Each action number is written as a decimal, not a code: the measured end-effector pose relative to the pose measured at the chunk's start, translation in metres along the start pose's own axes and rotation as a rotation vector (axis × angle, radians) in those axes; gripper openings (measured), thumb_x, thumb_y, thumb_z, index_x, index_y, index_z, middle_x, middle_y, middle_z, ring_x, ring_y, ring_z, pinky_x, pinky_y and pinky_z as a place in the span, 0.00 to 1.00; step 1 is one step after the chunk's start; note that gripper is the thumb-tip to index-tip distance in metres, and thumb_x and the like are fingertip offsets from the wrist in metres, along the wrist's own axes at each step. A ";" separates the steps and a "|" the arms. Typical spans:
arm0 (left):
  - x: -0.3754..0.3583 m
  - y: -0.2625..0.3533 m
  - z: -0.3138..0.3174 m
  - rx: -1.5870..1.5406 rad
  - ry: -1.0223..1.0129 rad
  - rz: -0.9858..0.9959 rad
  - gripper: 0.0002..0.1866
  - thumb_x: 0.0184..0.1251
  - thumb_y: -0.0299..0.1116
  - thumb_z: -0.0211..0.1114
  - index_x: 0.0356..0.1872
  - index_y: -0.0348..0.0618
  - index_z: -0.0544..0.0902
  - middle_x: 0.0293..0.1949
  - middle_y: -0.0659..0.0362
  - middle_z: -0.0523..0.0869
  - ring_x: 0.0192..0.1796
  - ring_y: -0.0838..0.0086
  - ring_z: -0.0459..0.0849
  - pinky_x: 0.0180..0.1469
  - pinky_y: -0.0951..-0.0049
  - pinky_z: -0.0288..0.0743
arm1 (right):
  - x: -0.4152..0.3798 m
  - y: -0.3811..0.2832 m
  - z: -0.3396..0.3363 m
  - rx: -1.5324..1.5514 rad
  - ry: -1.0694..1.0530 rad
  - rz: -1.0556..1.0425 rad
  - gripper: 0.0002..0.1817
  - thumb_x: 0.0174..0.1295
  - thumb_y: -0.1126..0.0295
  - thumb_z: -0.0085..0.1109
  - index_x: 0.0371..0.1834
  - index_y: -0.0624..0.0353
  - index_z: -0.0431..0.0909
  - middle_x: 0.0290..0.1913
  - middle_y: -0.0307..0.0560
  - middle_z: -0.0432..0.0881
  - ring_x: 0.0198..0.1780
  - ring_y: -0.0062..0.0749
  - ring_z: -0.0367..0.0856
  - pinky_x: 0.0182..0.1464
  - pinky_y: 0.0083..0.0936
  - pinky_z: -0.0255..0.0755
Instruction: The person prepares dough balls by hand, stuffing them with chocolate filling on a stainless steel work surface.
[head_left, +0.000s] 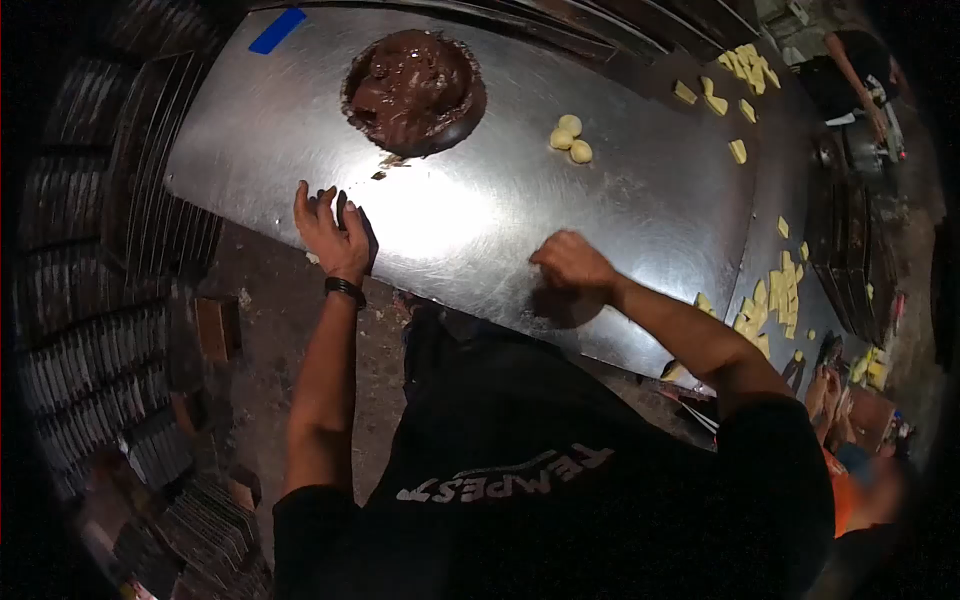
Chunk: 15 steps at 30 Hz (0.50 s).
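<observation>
My left hand (330,236) is at the near edge of the metal table, its fingers apart and nothing visible in them. A small pale bit (312,258) shows beside its palm. To the right, my right hand (575,262) is low over the steel surface with its fingers curled in; whatever they may hold is hidden. Three round pale-yellow dough balls (570,140) sit together beyond my right hand. Farther back on the left stands a round bowl (465,128) heaped with glossy brown paste (410,85), with brown smears (390,162) in front of it.
A blue strip (277,31) lies at the table's (240,120) far left corner. Yellow dough pieces lie in groups at the back right (750,68) and near right (785,295). Racks (150,160) stand at left. Other people (862,85) are on the right.
</observation>
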<state>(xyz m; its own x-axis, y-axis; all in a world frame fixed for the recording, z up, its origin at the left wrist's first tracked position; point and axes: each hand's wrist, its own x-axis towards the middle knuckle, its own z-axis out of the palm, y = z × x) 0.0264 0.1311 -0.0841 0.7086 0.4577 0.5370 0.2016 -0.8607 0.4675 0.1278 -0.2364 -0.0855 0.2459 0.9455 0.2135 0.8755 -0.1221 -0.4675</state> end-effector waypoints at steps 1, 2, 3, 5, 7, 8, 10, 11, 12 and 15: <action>0.001 0.003 -0.001 -0.030 0.011 -0.012 0.17 0.63 0.34 0.58 0.48 0.33 0.78 0.66 0.42 0.63 0.63 0.49 0.64 0.64 0.53 0.60 | 0.009 0.000 -0.019 -0.022 0.026 0.168 0.13 0.53 0.73 0.55 0.44 0.58 0.75 0.41 0.49 0.77 0.47 0.46 0.74 0.51 0.41 0.66; 0.001 0.005 -0.002 -0.062 0.017 -0.024 0.17 0.61 0.33 0.58 0.47 0.32 0.78 0.65 0.42 0.64 0.63 0.48 0.65 0.63 0.53 0.60 | 0.023 0.001 -0.022 -0.078 0.122 0.271 0.13 0.53 0.73 0.54 0.43 0.58 0.75 0.41 0.50 0.77 0.46 0.47 0.74 0.51 0.41 0.66; 0.003 0.008 -0.004 -0.014 0.023 -0.004 0.16 0.61 0.34 0.59 0.46 0.32 0.78 0.65 0.41 0.65 0.62 0.48 0.66 0.63 0.53 0.61 | 0.041 0.000 -0.019 -0.136 0.219 0.375 0.14 0.52 0.73 0.54 0.43 0.58 0.75 0.40 0.50 0.77 0.45 0.47 0.73 0.51 0.42 0.66; 0.002 0.007 -0.002 -0.071 0.037 0.006 0.16 0.61 0.35 0.59 0.45 0.32 0.78 0.64 0.41 0.65 0.62 0.48 0.67 0.62 0.53 0.63 | 0.072 -0.005 -0.002 -0.114 0.430 0.602 0.14 0.51 0.73 0.53 0.43 0.60 0.75 0.40 0.52 0.76 0.45 0.47 0.72 0.52 0.42 0.65; -0.003 0.003 -0.003 -0.100 0.009 0.007 0.16 0.62 0.35 0.59 0.45 0.32 0.78 0.64 0.41 0.65 0.61 0.48 0.67 0.61 0.53 0.63 | 0.077 -0.028 0.019 -0.130 0.432 0.622 0.13 0.49 0.75 0.55 0.40 0.60 0.77 0.40 0.51 0.77 0.48 0.46 0.72 0.54 0.41 0.65; 0.000 0.002 -0.003 -0.118 0.003 0.022 0.16 0.62 0.35 0.59 0.45 0.32 0.78 0.64 0.41 0.66 0.61 0.48 0.67 0.61 0.53 0.63 | 0.066 -0.041 0.021 -0.122 0.373 0.537 0.13 0.49 0.76 0.55 0.40 0.61 0.77 0.40 0.51 0.77 0.48 0.46 0.72 0.54 0.41 0.65; 0.000 0.000 -0.004 -0.117 0.019 0.060 0.16 0.62 0.35 0.59 0.45 0.32 0.78 0.64 0.41 0.66 0.63 0.47 0.66 0.62 0.52 0.62 | 0.037 -0.042 0.020 -0.090 0.288 0.394 0.13 0.49 0.77 0.55 0.41 0.62 0.76 0.41 0.51 0.76 0.48 0.46 0.72 0.54 0.40 0.66; 0.000 -0.002 -0.005 -0.114 0.011 0.066 0.16 0.62 0.35 0.59 0.44 0.32 0.79 0.64 0.41 0.66 0.63 0.47 0.66 0.62 0.52 0.62 | 0.017 -0.036 0.014 -0.059 0.259 0.344 0.13 0.50 0.77 0.55 0.41 0.63 0.75 0.41 0.51 0.75 0.48 0.46 0.72 0.54 0.39 0.67; 0.000 -0.002 -0.006 -0.116 -0.004 0.071 0.17 0.64 0.37 0.58 0.46 0.33 0.78 0.65 0.42 0.65 0.65 0.48 0.64 0.64 0.51 0.61 | 0.008 -0.032 -0.002 -0.088 0.253 0.352 0.12 0.51 0.77 0.55 0.40 0.62 0.74 0.42 0.52 0.74 0.47 0.47 0.72 0.54 0.41 0.66; 0.003 -0.002 -0.010 -0.108 0.002 0.102 0.17 0.62 0.36 0.58 0.46 0.33 0.78 0.64 0.42 0.66 0.65 0.47 0.64 0.64 0.48 0.60 | 0.029 -0.007 -0.004 -0.280 0.550 0.645 0.10 0.50 0.77 0.53 0.37 0.62 0.74 0.41 0.54 0.75 0.44 0.50 0.72 0.50 0.42 0.66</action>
<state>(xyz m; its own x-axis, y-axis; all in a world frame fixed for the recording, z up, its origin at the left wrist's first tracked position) 0.0210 0.1363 -0.0765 0.7204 0.3700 0.5866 0.0549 -0.8736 0.4836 0.1305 -0.2091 -0.0723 0.8277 0.3973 0.3962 0.5493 -0.7179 -0.4277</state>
